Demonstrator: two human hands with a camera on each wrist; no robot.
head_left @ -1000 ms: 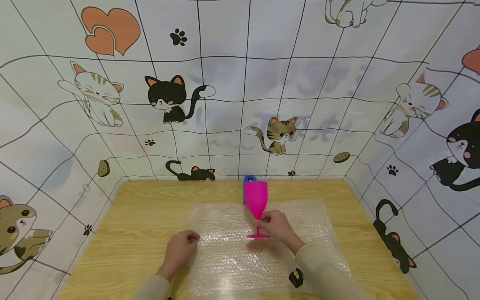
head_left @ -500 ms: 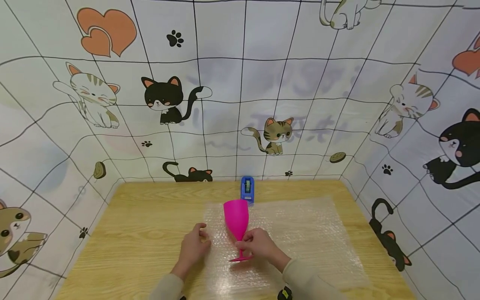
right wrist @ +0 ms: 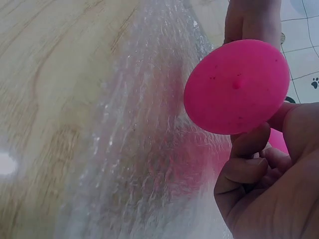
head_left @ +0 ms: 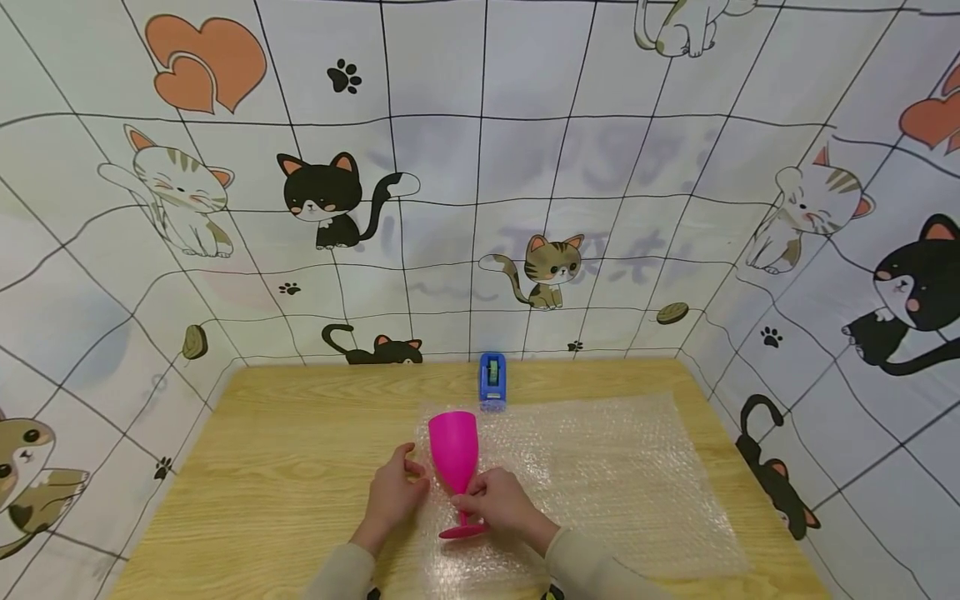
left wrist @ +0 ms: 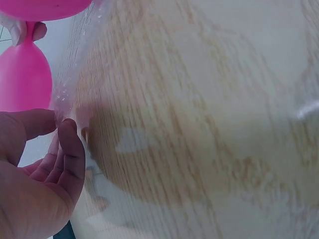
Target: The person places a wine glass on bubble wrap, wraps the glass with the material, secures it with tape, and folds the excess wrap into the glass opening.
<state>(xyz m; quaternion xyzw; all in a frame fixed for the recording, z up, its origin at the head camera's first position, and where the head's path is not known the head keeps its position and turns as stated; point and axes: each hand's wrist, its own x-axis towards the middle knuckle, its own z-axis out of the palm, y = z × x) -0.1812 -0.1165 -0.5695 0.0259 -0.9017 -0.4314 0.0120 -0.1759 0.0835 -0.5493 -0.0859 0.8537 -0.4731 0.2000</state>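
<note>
My right hand (head_left: 506, 508) pinches the stem of a bright pink goblet (head_left: 453, 450), bowl up and tilted slightly left, over the left part of a clear bubble wrap sheet (head_left: 600, 483). In the right wrist view the goblet's round foot (right wrist: 234, 87) faces the camera, with curled fingers (right wrist: 244, 169) behind it. My left hand (head_left: 396, 492) is at the sheet's left edge, just left of the goblet. The left wrist view shows its thumb and forefinger pinching the wrap's edge (left wrist: 64, 94). The pink bowl (left wrist: 25, 79) appears beyond that hand.
A blue tape dispenser (head_left: 492, 379) stands near the table's back edge, just behind the wrap. The wooden table (head_left: 300, 433) meets cloth walls (head_left: 442, 233) printed with cats and grid lines at its back and sides.
My right hand has brought the goblet left and nearer to me, so the tape dispenser now shows fully. My left hand and the wrap's left edge have shifted right.
</note>
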